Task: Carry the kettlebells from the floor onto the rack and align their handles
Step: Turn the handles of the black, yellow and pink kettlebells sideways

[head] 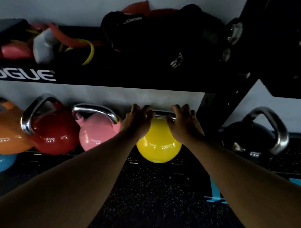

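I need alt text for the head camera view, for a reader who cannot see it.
Both hands, left hand and right hand, rest open on the steel handle of a yellow kettlebell on the lower shelf of a black rack. Left of it stand pink, red and orange kettlebells; a black kettlebell sits to the right.

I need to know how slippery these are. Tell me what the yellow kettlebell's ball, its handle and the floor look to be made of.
Yellow kettlebell: glossy painted or enamelled shell, probably metal; it shows sharp light reflections.
Handle: bare polished metal, silvery and shiny between the left hand and right hand.
Floor: matte black with coloured flecks, probably rubber.
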